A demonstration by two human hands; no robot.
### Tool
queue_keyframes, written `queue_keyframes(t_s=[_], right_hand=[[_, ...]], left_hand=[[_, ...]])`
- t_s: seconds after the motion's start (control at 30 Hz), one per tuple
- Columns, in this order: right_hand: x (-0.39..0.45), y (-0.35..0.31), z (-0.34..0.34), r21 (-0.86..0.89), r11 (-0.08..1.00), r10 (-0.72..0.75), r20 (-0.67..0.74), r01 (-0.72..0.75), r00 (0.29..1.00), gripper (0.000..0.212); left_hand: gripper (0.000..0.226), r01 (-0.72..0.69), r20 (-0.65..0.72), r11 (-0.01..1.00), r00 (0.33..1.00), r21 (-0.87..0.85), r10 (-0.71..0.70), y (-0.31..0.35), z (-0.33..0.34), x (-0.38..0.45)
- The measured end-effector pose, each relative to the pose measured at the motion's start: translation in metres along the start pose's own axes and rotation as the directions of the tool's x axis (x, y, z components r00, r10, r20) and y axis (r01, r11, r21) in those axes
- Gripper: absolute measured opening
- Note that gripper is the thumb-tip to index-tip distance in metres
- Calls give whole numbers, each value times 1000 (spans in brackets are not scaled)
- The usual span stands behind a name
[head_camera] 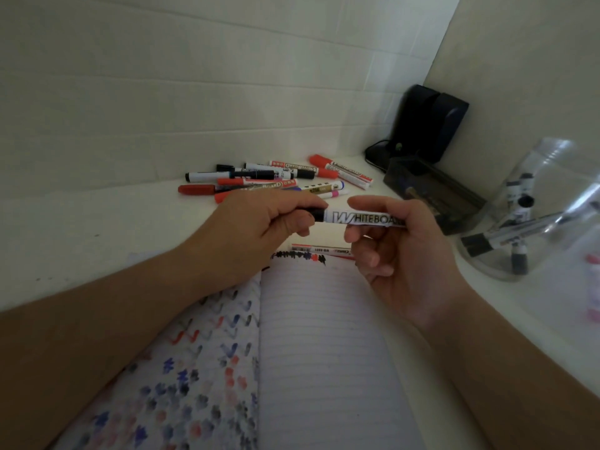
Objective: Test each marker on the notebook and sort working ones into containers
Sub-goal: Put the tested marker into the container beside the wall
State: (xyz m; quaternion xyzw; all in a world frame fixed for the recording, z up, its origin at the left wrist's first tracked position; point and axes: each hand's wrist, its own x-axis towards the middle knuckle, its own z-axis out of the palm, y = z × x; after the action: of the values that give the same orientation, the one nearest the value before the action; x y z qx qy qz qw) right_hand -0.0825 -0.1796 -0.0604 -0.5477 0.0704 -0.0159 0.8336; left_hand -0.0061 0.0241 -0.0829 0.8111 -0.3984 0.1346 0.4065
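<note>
Above open lined notebook (324, 336): white-barrelled black-capped whiteboard marker (357, 218) held level between both hands. Left hand (259, 222) fingers curled round black cap end; right hand (399, 251) thumb and fingers pinch barrel. Judged light, rigid, smooth plastic; cap likely snug, so grip barrel mid-length and pull cap straight. Beyond notebook: heap of red and black markers (276, 180) on white desk (97, 222). Right of notebook: clear plastic jar (535, 228) holding black markers, dark translucent box (431, 193). Tiled wall corner behind.
</note>
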Motion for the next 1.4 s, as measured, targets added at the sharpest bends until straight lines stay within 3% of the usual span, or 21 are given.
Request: queue_keyframes(t_s=[0.23,0.37,0.47,0.6,0.77,0.93,1.07,1.17,1.27,1.4], right_hand=[[-2,3,11,128,992,23,-23,-20,999,35],[-2,4,13,98,995,14,-52,-9,999,36],[-2,1,15,-15,1000,-26,-75,24,997,45],[-5,5,27,-187,978,-97,-31,90,995,33],[-14,-2,18,-399,889,-283,-91,225,955,23],[-37,-39,-9,-234,964,-170,-183,125,968,10],[-66,-53,-36,-18,994,-109,-235,108,966,9],[-89,-55,-54,71,985,-132,-282,158,950,7],[-105,-72,-75,158,935,-236,-392,318,889,8],[-115,-118,-97,152,824,-376,-572,545,729,9]], left_hand=[[39,-26,-89,998,996,57,31,7,4,1],[41,-6,-67,995,998,100,13,10,5,1],[38,8,-9,991,1000,136,-7,11,6,-1],[23,-36,-25,994,999,103,39,17,10,-4],[41,-95,77,954,994,283,76,15,8,-2],[37,9,202,944,976,329,-80,56,-10,20],[40,141,146,990,979,30,-144,97,-9,34],[43,186,158,968,974,-167,-160,113,14,34],[32,159,158,970,979,-181,-131,117,36,33],[22,113,136,993,985,-27,-108,111,48,37]])
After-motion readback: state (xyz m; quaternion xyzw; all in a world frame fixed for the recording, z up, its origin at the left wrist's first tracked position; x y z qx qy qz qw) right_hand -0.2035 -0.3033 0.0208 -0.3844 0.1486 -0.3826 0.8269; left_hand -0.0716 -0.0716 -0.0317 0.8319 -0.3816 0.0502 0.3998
